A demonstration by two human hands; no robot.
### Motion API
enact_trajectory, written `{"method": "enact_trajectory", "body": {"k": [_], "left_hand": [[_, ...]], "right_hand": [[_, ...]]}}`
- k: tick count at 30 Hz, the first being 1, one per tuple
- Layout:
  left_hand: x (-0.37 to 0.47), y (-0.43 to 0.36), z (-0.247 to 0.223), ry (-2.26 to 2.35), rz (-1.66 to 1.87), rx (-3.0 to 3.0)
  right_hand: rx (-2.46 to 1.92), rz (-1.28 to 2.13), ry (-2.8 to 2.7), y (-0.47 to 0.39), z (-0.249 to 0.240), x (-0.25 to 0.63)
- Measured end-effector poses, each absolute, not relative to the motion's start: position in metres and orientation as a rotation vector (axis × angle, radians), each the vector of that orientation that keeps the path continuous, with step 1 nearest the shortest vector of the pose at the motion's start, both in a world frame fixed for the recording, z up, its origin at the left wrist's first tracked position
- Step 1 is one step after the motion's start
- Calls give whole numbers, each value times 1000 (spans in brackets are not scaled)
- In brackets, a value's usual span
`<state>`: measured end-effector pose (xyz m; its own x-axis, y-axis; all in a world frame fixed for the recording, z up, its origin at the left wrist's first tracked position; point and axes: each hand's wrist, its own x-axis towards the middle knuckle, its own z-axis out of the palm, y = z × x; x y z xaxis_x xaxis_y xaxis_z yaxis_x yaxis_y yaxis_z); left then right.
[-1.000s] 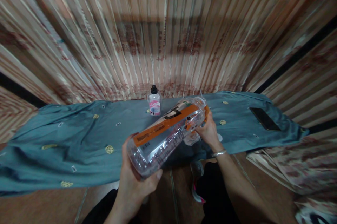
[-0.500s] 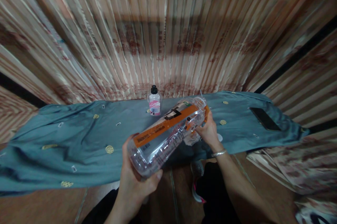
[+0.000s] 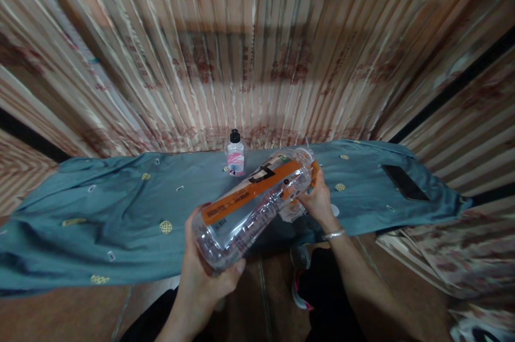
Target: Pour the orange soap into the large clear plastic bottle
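A large clear plastic bottle (image 3: 253, 200) with an orange and grey label is tilted over the cloth, its base at lower left and its neck at upper right. My left hand (image 3: 211, 272) is wrapped round the base end. At the neck end, my right hand (image 3: 318, 197) grips something orange beside the bottle; whether it is a handle or a separate thing I cannot tell. Below the neck, a crumpled clear plastic piece (image 3: 292, 212) lies on the cloth, partly hidden. A small bottle (image 3: 235, 157) with a black cap and pink label stands upright behind the large one.
Blue-green patterned cloth (image 3: 132, 213) covers the long surface. A dark phone (image 3: 404, 182) lies at its right side. A white round piece (image 3: 335, 210) rests beside my right wrist. Striped curtains (image 3: 249, 36) hang behind and at both sides.
The base of the large bottle and my left hand have shifted very slightly left. Both hands keep their hold.
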<state>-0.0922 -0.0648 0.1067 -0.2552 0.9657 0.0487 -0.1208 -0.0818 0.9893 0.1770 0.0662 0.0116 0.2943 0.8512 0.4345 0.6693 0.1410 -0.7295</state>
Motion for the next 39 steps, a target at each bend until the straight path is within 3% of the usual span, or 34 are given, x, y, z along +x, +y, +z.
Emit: {"method": "enact_trajectory", "body": {"k": [7, 39], "left_hand": [[-107, -57, 93, 1204, 1460, 1165], [-86, -64, 115, 1304, 1534, 1064]], "right_hand": [[-1553, 223, -1457, 66, 13, 176], [-1554, 220, -1478, 65, 21, 175]]}}
